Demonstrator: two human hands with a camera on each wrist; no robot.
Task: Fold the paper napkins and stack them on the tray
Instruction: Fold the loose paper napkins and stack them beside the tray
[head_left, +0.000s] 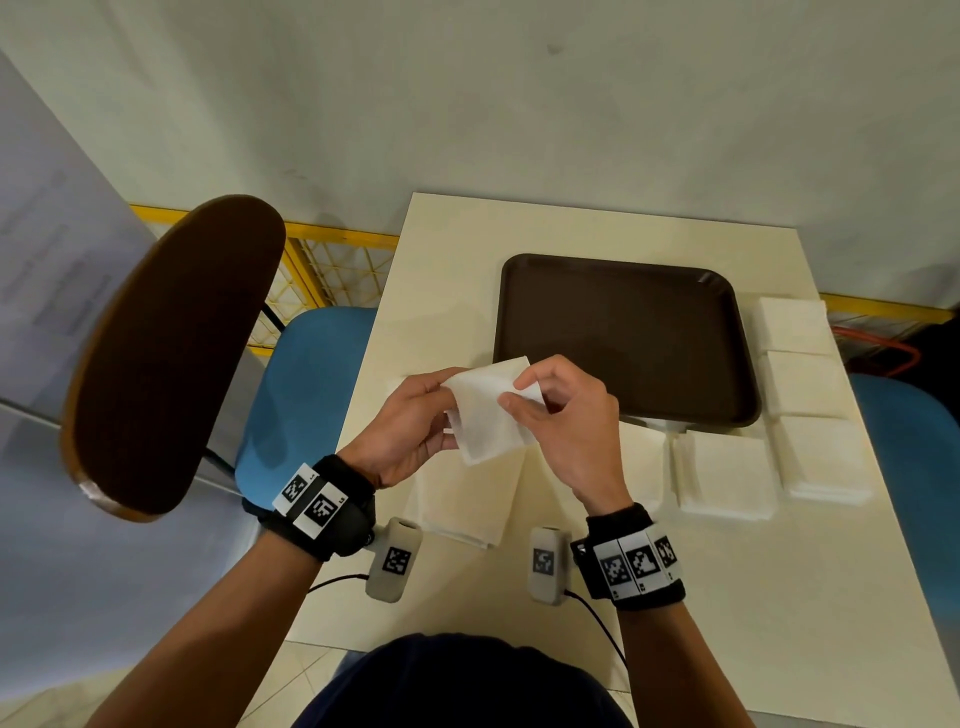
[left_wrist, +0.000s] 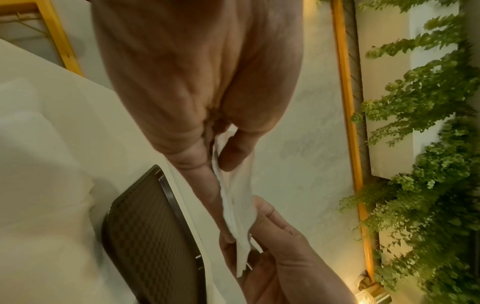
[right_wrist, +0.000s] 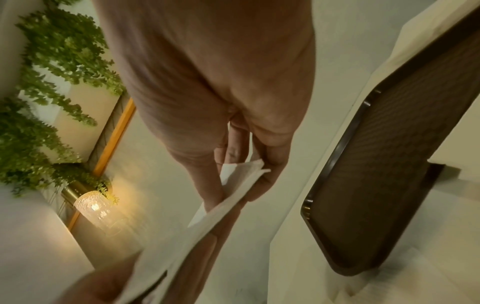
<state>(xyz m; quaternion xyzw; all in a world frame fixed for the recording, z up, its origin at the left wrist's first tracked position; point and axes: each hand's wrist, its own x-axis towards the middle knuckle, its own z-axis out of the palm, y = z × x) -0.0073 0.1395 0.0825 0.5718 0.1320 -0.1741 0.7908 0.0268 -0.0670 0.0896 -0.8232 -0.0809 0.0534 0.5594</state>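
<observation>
White napkin (head_left: 485, 410) pinched between raised hands, left (head_left: 410, 428), right (head_left: 566, 423)

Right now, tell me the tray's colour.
Dark brown, with a fine textured weave on its bed; the tray shows best in the head view.

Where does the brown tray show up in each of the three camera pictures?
Head view: the brown tray lies right of centre on the table, bare.
Left wrist view: lower left, seen edge-on.
Right wrist view: along the right side.
Shared landmark: the white napkin pinched between both hands.
</observation>
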